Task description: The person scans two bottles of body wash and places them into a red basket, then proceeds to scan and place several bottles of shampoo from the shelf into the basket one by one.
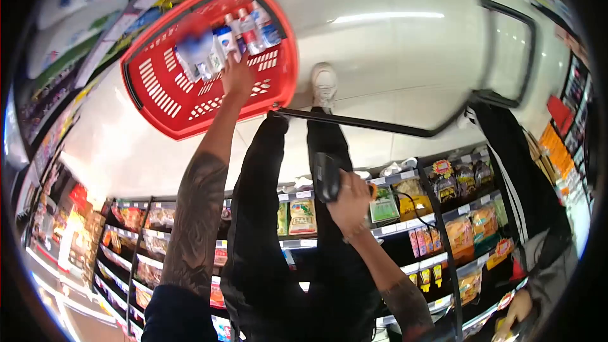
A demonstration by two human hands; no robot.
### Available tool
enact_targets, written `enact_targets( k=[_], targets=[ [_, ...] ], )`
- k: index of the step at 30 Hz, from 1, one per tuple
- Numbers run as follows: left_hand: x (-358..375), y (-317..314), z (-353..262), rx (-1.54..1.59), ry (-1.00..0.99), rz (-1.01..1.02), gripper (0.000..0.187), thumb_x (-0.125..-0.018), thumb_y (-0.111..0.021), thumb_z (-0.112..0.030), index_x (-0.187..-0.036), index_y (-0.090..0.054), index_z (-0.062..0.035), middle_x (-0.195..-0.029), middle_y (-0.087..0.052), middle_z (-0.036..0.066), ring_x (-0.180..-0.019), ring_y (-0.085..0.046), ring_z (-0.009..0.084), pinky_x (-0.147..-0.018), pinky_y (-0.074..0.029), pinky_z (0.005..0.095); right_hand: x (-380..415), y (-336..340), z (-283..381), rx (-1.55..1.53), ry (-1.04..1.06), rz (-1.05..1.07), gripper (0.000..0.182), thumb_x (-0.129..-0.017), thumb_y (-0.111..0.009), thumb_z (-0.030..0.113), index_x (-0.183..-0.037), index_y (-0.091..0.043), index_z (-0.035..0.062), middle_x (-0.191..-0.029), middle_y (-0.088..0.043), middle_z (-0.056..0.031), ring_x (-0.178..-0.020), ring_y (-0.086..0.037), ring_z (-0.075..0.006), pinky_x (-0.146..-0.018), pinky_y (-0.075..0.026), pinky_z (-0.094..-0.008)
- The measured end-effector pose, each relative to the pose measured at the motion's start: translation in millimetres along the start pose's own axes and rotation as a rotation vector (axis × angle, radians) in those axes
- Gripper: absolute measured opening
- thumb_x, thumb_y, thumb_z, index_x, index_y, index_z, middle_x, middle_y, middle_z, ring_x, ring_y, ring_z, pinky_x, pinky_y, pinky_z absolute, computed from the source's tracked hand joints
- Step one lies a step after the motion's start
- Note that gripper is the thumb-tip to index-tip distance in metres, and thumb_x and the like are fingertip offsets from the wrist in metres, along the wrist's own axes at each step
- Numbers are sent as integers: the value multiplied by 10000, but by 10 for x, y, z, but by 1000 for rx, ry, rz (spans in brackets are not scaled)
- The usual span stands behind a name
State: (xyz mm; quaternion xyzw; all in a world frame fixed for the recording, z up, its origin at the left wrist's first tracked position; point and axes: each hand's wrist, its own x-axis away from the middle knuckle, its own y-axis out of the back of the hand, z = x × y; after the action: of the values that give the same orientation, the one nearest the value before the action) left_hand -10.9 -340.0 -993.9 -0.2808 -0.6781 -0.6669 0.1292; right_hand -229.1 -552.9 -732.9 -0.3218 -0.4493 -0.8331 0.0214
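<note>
My left hand (237, 78) reaches into a red shopping basket (288, 44) on the floor, its fingers stretched out at the packed bottles. Right by the fingertips is a white bottle with a blue label (226, 40). Close to it stand a clear bottle with a red cap (249, 35) and a blue-and-white bottle (268, 28). A blurred blue and red item (195, 38) lies at the basket's far side. In my right hand (348, 202), a black handheld barcode scanner (327, 177) is gripped in front of my leg, with a cord trailing right.
A long black bar (367, 123) runs right from the basket's edge. Behind my legs are shelves of packaged food (303, 216). Another person in striped black trousers (506, 158) stands at the right, with a hand (516, 312) low down. More shelves (63, 82) line the left.
</note>
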Motion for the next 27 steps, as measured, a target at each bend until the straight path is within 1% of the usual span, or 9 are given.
enact_targets(
  k=[6, 10, 14, 17, 18, 20, 23, 26, 27],
  targets=[
    [1483, 1393, -888, 198, -123, -282, 438, -918, -514, -211, -1314, -464, -32, -1304, -429, 305, -1129, -467, 473, -910, -428, 560, 492, 259, -109, 275, -71, 231, 600, -691, -768, 236, -1221, -543, 66, -998, -603, -111, -971, -596, -297, -780, -515, -420],
    [2629, 2121, -1281, 327, -217, -84, 410, -832, -597, -189, -1183, -499, -2, -1156, -515, 241, -1015, -553, 412, -847, -474, 514, 931, 1008, -22, 40, -291, 287, 449, -811, -657, 337, -1092, -531, 10, -904, -652, -196, -889, -646, -375, -790, -525, -482],
    [3391, 2777, -1395, 250, -402, 61, 366, -792, -590, -182, -1096, -558, 19, -1165, -519, 250, -960, -601, 386, -782, -526, 494, 1235, 1877, -5, -129, -406, 285, 488, -808, -612, 448, -1013, -611, 4, -955, -673, -237, -928, -661, -360, -828, -528, -479],
    [3610, 3324, -1431, 111, -607, -188, 254, -823, -528, -140, -1050, -605, -58, -1095, -543, 192, -899, -623, 350, -710, -545, 471, 1342, 2126, -303, -210, -242, 167, 453, -770, -671, 425, -982, -654, 25, -800, -690, -188, -711, -688, -294, -712, -556, -424],
    [3652, 3673, -1514, 148, -553, -12, 286, -828, -542, -152, -1102, -604, -97, -1100, -539, 184, -946, -614, 359, -786, -531, 490, 1403, 2327, -324, -216, -171, 92, 455, -763, -687, 420, -956, -657, 9, -751, -688, -178, -631, -684, -267, -657, -564, -396],
    [3644, 4053, -1569, 150, -566, -169, 364, -828, -556, -159, -1189, -570, -118, -1116, -539, 181, -957, -613, 365, -800, -533, 481, 1358, 2580, -395, -388, -460, 362, 402, -764, -717, 359, -900, -659, -15, -702, -672, -144, -564, -655, -200, -567, -559, -346],
    [3441, 4565, -1651, 418, -577, -443, 375, -843, -574, -160, -1213, -547, -102, -1173, -547, 180, -1015, -593, 358, -869, -504, 444, 1385, 2646, -593, -583, -575, 189, 276, -760, -755, 202, -879, -648, -23, -671, -645, -90, -562, -633, -189, -515, -547, -326],
    [3709, 6119, -1840, 684, -458, -552, 329, -855, -602, -121, -1175, -550, -62, -1150, -573, 174, -1033, -579, 349, -884, -483, 410, 1301, 2551, -814, -719, -538, 214, 260, -769, -750, 166, -900, -635, -27, -696, -647, -107, -542, -624, -186, -487, -537, -322],
    [3806, 6639, -1857, 655, -501, -729, 362, -853, -604, -110, -1201, -531, -46, -1158, -576, 172, -1037, -577, 350, -890, -476, 406, 1405, 2646, -744, -775, -600, 182, 361, -788, -737, 233, -1005, -632, -36, -767, -668, -138, -669, -671, -224, -604, -565, -359]
  ],
)
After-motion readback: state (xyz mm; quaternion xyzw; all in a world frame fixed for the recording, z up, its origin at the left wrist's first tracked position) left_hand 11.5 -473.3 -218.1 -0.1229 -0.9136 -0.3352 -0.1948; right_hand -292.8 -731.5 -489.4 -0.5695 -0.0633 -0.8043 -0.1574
